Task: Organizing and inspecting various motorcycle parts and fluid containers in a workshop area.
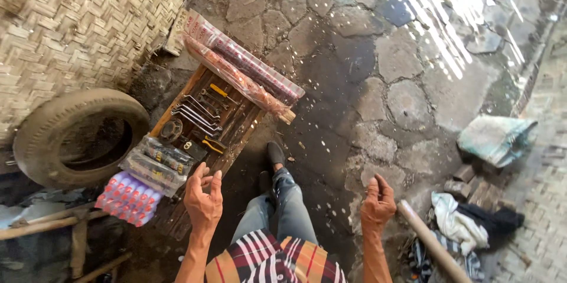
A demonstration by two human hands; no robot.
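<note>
Both forearms cut off by bottom edge. Wooden pole (430, 243) runs out at bottom edge. Tyre (77, 135) clipped at left edge. Wrenches (198, 115) on wooden tray (177, 101) too small to size; glare washes out stone floor (449, 0) top right.

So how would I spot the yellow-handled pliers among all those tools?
Find the old tyre by the woven wall, then the wooden tray just right of it. The pliers lie at the tray's near end, close above the left hand. Their yellow handles stand out beside the plain steel wrenches.
</note>
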